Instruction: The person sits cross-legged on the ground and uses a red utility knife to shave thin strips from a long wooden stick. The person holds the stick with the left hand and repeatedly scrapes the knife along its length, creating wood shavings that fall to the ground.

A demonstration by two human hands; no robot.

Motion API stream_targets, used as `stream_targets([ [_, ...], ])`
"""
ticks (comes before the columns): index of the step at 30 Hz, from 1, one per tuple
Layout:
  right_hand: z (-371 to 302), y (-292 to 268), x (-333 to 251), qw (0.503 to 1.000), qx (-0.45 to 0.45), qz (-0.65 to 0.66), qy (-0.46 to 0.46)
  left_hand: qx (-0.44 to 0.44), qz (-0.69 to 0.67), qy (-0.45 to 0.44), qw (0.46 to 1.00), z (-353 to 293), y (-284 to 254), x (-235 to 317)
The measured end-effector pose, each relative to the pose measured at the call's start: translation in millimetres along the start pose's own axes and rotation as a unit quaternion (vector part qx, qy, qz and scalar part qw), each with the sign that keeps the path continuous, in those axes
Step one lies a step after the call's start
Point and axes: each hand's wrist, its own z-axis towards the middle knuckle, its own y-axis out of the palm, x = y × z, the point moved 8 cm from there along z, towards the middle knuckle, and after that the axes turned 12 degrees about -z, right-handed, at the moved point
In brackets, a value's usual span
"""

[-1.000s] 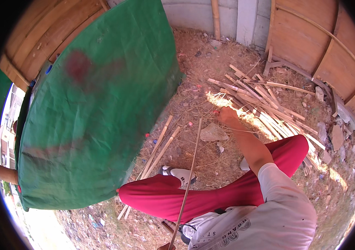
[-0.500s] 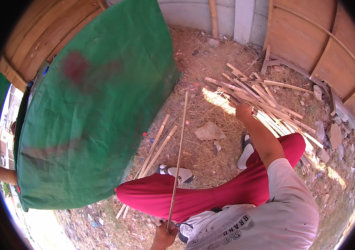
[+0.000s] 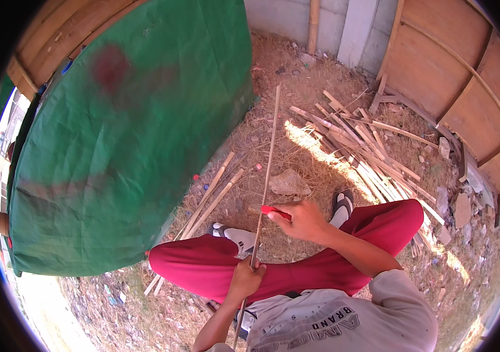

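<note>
Two hands [image 3: 247,278] are at work on one long strip, and parts of both are out of sight: the left palm is hidden beneath its own fingers, and the right hand [image 3: 304,222] covers most of a small red tool [image 3: 275,212]. Any blade on that tool is too small to make out, and whether its tip presses on the strip [image 3: 270,149] or only lies in front of it, I cannot tell. The strip's near end runs down past the shirt [image 3: 332,322] and becomes hard to follow at the lower edge. Two paler sticks [image 3: 211,193] pass behind the left knee, and the green sheet [image 3: 126,141] hides the ground behind it.

Half a second ago the right hand was out beside the heap of sticks [image 3: 373,152]; now it is drawn in, level with the strip. The left hand has come up from near the lower edge, and the strip reaches farther up the view. The heap and the flat stone [image 3: 289,183] look unchanged.

The strip is slim, straight and pale brown, slanting above the ground between the knees. The left hand is clamped around its lower part; the right hand is closed on the red tool, thumb toward the strip.
</note>
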Motion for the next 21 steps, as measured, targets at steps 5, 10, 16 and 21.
stream_targets([
  [5, -14, 26, 9, 0.998, -0.021, -0.055, -0.009, 0.004, 0.027, 0.004, 1.000, 3, 5, 5],
  [10, -19, 30, 20, 0.998, 0.006, -0.066, -0.005, 0.023, 0.053, 0.004, 0.998, 0, 6, 11],
  [16, -18, 30, 27, 0.995, -0.026, -0.095, 0.006, 0.020, 0.078, 0.012, 0.997, -6, 7, 3],
  [21, -24, 33, 18, 0.992, -0.057, -0.115, 0.000, 0.036, 0.079, -0.005, 0.996, -4, 6, 1],
])
